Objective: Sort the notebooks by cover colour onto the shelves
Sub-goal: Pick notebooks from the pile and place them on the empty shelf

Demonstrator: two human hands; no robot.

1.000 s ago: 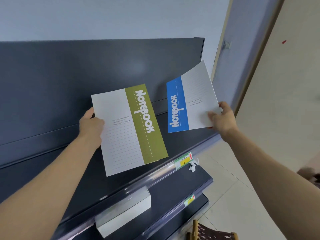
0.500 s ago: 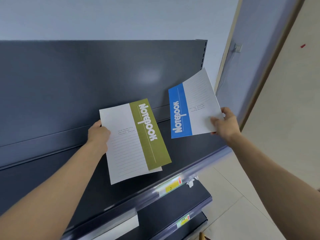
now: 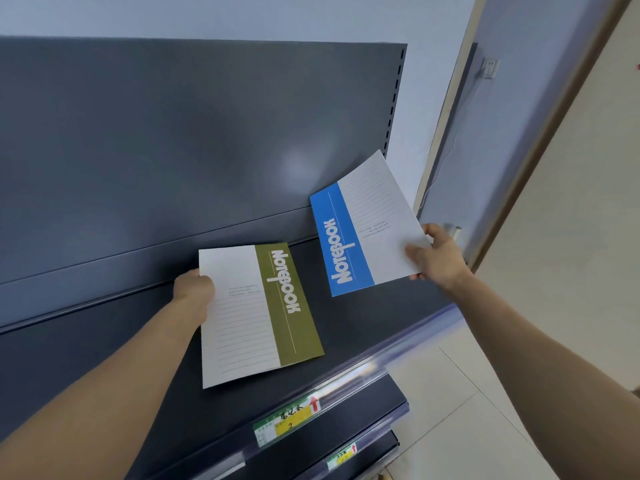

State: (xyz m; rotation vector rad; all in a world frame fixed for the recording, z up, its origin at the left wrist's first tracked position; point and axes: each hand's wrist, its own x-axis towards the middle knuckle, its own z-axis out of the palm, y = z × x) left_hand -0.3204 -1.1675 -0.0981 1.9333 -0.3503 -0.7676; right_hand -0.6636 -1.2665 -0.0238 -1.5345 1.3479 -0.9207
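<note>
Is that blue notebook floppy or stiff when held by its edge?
Probably light: the right hand pinches the blue notebook at one corner alone. Likely thin yet fairly stiff: it looks nearly flat though gripped only there. Flat, so it should not roll.

a shop: dark metal shelving point(image 3: 173, 150) with price labels point(image 3: 287, 423)

Only the two arms of the person are in view. The left hand point(image 3: 194, 289) and the left forearm point(image 3: 104, 393) are bare, uncovered from the knuckles down to the lower left corner. The right hand point(image 3: 438, 256) and the right forearm point(image 3: 536, 358) are bare in the same way, down to the lower right edge. Both wrists are plain and uncovered. The forearms look smooth and become broader near the camera. The nails are too small to tell.
</note>
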